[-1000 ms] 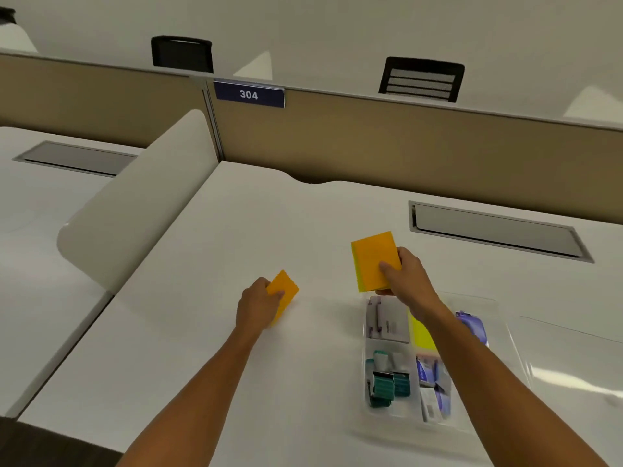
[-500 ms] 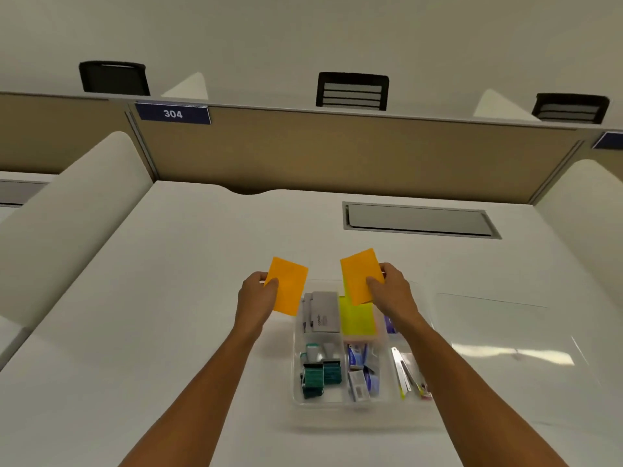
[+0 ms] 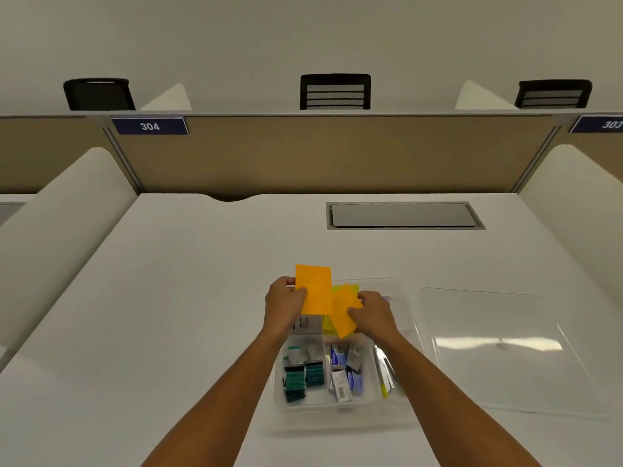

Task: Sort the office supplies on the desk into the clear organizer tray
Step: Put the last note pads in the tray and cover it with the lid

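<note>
My left hand (image 3: pixel 285 303) grips an orange sticky-note pad (image 3: pixel 313 288) by its left edge and holds it upright over the far left part of the clear organizer tray (image 3: pixel 409 294). Pinched in my right hand (image 3: pixel 374 313) is a second orange pad (image 3: pixel 344 311), tilted low over the tray's middle back compartment, where a yellow-green pad (image 3: pixel 350 287) lies. The two orange pads overlap in view. The tray's other compartments hold a white box (image 3: pixel 308 325), green binder clips (image 3: pixel 300 379), small staple boxes (image 3: pixel 345 370) and pens (image 3: pixel 384 370).
A clear lid (image 3: pixel 499 345) lies flat on the white desk right of the tray. A grey cable hatch (image 3: pixel 403 215) sits in the desk further back. A tan partition labelled 304 (image 3: pixel 150 126) closes off the back; white side dividers (image 3: pixel 60 210) flank the desk.
Both hands have come together over the tray. The left orange pad moved right above the tray's back left; the right pad dropped lower over the yellow-green pad. The camera view swung left.
</note>
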